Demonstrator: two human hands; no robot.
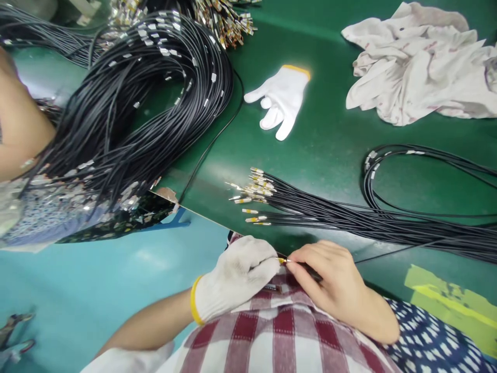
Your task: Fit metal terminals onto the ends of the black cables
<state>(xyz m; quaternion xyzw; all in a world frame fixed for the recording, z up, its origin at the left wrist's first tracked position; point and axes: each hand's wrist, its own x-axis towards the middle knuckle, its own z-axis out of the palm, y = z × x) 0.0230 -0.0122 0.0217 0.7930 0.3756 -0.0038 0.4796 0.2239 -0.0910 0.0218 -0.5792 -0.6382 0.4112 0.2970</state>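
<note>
My left hand [243, 272], in a white knit glove with a yellow cuff, is closed in a pinch at the table's near edge. Between its fingertips shows a small metal cable end with a yellow band [281, 260]. My right hand [330, 274] is bare, its thumb and forefinger closed around the black cable just behind that end. Something dark shows under its fingers; I cannot make out what it is. Just beyond both hands lies a bundle of black cables [330, 212], its metal-tipped ends pointing left.
A thick coil of black cables [202, 67] lies at the far left, beside another person's arm [19, 119]. A white glove [285, 96], crumpled pale cloth gloves [419, 67] and a looped cable [367, 171] rest on the green table [310, 150]. Yellow-green tape [454, 300] is at right.
</note>
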